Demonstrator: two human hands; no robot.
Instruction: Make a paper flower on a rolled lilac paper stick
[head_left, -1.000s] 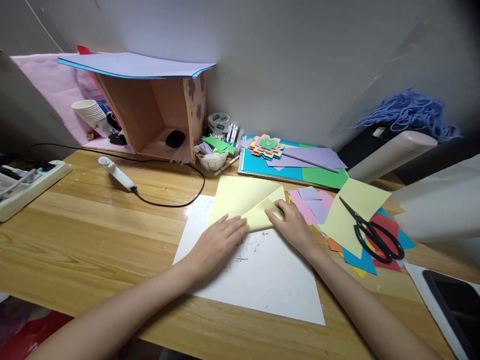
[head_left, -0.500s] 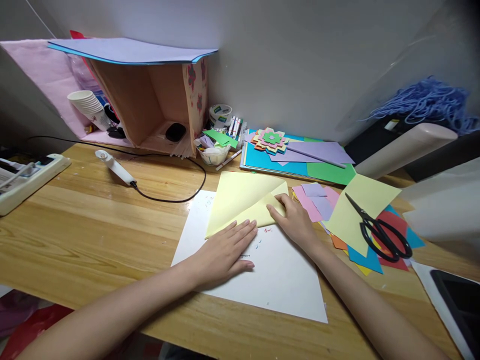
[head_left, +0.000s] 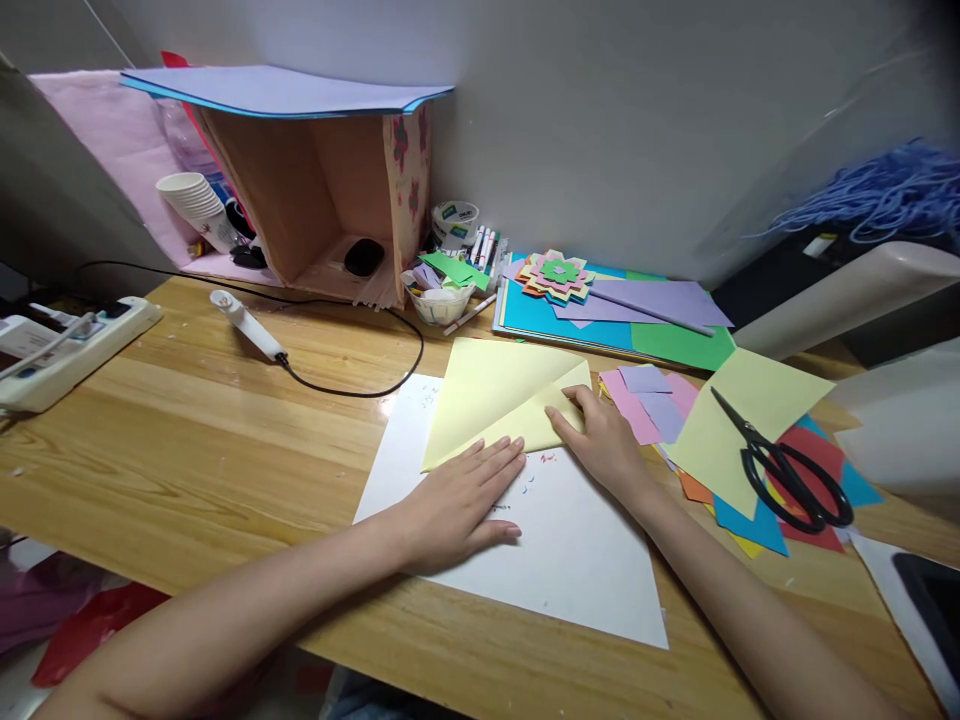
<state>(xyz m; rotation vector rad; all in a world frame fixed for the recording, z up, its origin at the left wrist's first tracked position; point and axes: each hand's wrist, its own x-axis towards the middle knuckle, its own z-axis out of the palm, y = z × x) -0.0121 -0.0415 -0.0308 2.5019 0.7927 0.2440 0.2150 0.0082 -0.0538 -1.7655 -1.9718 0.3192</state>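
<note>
A pale yellow paper (head_left: 487, 390), with one side folded over toward its middle, lies on a white sheet (head_left: 570, 570) marked with small pen strokes. My left hand (head_left: 461, 500) rests flat on the lower edge of the yellow paper, fingers stretched out. At the paper's right end my right hand (head_left: 604, 440) has thumb and curled fingers on the folded part, gripping it. Black-handled scissors (head_left: 787, 470) lie at the right on another yellow sheet (head_left: 724, 430).
Behind are an open box (head_left: 300, 190), a bowl of scraps (head_left: 441, 300) and a stack of coloured paper (head_left: 525, 310) with a layered paper flower (head_left: 556, 275). A white corded tool (head_left: 251, 328) lies left, near a power strip (head_left: 82, 350). Paper scraps (head_left: 660, 400) lie right.
The whole view has shifted slightly, so things appear a little further right. Both hands keep nearly the same places on the yellow paper.
</note>
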